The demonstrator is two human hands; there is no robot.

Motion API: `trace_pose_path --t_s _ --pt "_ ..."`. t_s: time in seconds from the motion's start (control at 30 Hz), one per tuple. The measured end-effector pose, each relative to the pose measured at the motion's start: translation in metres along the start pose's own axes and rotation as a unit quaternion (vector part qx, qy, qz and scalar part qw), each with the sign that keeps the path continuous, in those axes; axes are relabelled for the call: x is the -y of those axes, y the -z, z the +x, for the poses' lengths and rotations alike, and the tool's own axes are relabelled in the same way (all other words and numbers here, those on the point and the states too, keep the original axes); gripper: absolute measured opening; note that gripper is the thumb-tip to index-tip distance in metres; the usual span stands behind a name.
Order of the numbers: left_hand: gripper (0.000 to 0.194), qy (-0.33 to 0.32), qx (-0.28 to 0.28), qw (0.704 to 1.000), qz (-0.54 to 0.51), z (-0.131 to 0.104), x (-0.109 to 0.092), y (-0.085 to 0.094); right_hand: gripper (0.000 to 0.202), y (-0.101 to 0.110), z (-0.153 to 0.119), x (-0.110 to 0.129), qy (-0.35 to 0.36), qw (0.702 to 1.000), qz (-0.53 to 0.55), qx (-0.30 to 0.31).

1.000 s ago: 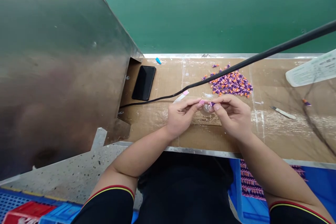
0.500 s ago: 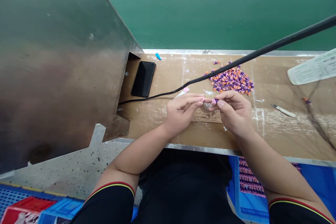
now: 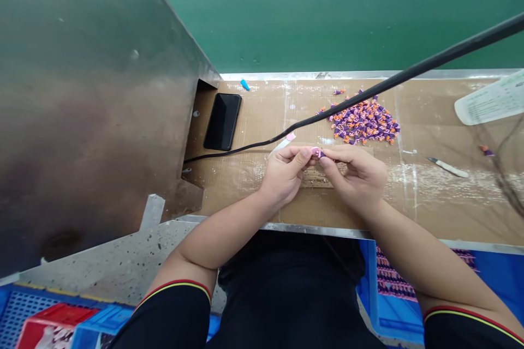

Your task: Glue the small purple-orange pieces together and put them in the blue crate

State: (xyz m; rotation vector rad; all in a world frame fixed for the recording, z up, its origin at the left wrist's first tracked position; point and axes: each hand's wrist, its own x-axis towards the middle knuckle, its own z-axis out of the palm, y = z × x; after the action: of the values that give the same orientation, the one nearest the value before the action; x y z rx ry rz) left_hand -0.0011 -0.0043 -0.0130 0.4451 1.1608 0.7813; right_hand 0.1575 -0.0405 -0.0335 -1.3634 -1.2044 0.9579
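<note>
My left hand [image 3: 285, 172] pinches a small pink piece [image 3: 314, 150] between thumb and forefinger. With thumb and fingertips, my right hand [image 3: 355, 174] grips a tiny purple and pink piece [image 3: 321, 154]. The two pieces meet between my fingertips, low over the table; whether they are joined I cannot tell. Beyond my hands lies a heap of small purple, orange and pink pieces [image 3: 364, 120]. A white strip with a pink tip [image 3: 290, 137] rests just past my left hand.
A black cable [image 3: 303, 122] crosses above the cardboard-covered table [image 3: 229, 191]. A phone [image 3: 223, 121] lies left beside a metal box [image 3: 102, 92]. A craft knife [image 3: 448, 167] and a white container [image 3: 487, 102] are at the right. Blue crates [image 3: 393, 316] stand below.
My right hand has moved left, bringing the purple piece against the pink one in my left hand. The pieces were apart before, with a clear round thing visible between my hands.
</note>
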Motion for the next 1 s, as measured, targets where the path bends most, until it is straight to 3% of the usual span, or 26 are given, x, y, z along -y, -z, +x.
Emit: trace_pose_path --t_s 0.17,0.3,0.5,0.77,1.0 --pt "0.041 -0.018 -0.001 0.999 0.032 -0.002 0.001 -0.002 0.012 0.001 -0.001 0.001 0.010 1.000 -0.004 0.008" --pt "0.038 -0.092 -0.021 0.992 0.078 -0.004 0.005 -0.002 0.021 0.001 -0.001 0.004 0.058 0.998 -0.037 -0.008" --pt "0.013 -0.214 -0.001 0.968 0.131 -0.007 0.004 -0.004 0.026 0.001 0.003 0.010 0.149 0.984 -0.088 -0.036" --pt "0.004 -0.319 -0.006 0.923 0.215 -0.010 0.002 -0.007 0.026 0.001 0.001 0.012 0.143 0.986 -0.078 -0.037" --pt "0.030 -0.372 0.032 0.895 0.244 -0.013 0.007 -0.003 0.023 0.002 0.001 0.011 0.126 0.988 -0.076 -0.043"
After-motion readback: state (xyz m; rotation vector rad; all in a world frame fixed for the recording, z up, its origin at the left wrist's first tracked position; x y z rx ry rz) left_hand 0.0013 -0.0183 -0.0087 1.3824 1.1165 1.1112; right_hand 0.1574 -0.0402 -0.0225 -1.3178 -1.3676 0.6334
